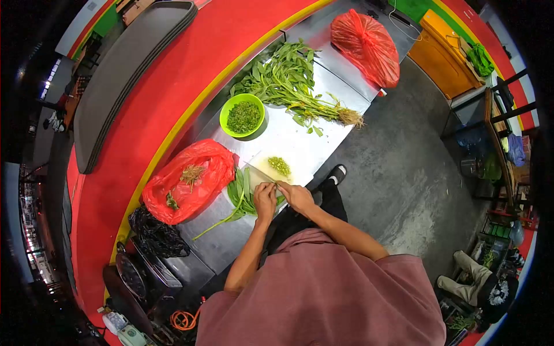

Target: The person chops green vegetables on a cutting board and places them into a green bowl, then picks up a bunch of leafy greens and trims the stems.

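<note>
Right grip (296, 196) clasps a grey knife (264, 175), left grip (265, 200) green leaves (242, 191); crinkled red plastic bag (366, 49) bulges at right edge of silver counter (323, 145).

I see a scuffed grey concrete floor (398, 184) spreading to the right of the metal worktop (332, 64). A broad red ledge (156, 109), edged in yellow, curves along the opposite side. At upper right I make out an orange cabinet (441, 57) near a red, yellow and green wall (490, 40). Small lights (46, 83) dot the dark far left.
</note>
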The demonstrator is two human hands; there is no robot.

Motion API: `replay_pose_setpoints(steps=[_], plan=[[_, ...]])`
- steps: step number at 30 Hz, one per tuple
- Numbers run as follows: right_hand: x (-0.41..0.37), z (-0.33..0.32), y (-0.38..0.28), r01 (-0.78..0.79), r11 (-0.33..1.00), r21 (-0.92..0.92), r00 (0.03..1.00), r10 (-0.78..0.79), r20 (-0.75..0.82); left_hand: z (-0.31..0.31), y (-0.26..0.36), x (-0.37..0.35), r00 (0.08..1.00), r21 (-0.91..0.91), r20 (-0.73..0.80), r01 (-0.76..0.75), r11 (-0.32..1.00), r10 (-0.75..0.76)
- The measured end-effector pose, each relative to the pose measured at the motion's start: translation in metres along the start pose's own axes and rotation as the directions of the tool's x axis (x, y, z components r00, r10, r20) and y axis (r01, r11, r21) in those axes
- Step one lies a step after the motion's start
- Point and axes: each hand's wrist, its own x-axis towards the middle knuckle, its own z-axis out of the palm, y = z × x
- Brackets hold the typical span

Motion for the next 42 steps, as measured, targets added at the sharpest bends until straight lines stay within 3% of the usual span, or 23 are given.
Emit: replay_pose_setpoints(steps=[3,10,11,22,25,30,36,42], plan=[[0.007,-0.006,-0.006,-0.061,0.998,0.029,0.996,0.059,0.065,0.001,-0.005,-0.002,1.000,-0.030,-0.019,0.004,1.000,-0.005],[-0.016,-0.017,-0.006,-0.101,0.994,0.052,0.994,0.098,0.051,-0.002,-0.002,-0.001,0.998,-0.112,-0.020,0.052,0.992,-0.055],[-0.018,-0.017,-0.005,-0.133,0.991,0.035,0.988,0.130,0.087,-0.004,0.000,0.000,0.999,-0.075,-0.036,0.001,0.997,-0.004],[0.007,0.002,0.003,-0.034,0.998,0.055,0.998,0.032,0.049,0.000,-0.006,-0.004,0.999,-0.043,-0.036,-0.020,0.999,0.019],[0.001,-0.011,-0.005,-0.112,0.991,0.070,0.986,0.102,0.130,0.001,-0.006,-0.007,0.999,-0.102,-0.024,0.027,0.994,-0.030],[-0.014,-0.017,-0.006,-0.121,0.988,0.095,0.988,0.111,0.108,0.004,-0.006,-0.008,0.998,-0.097,-0.057,0.029,0.995,-0.035],[-0.006,0.002,0.006,0.007,0.999,0.033,1.000,-0.007,0.014,0.005,-0.005,-0.007,0.996,-0.092,-0.087,0.020,0.996,-0.028],[0.004,-0.004,-0.008,-0.048,0.998,0.041,0.997,0.045,0.067,0.004,-0.008,-0.009,0.997,-0.081,-0.074,0.016,0.997,-0.022]])
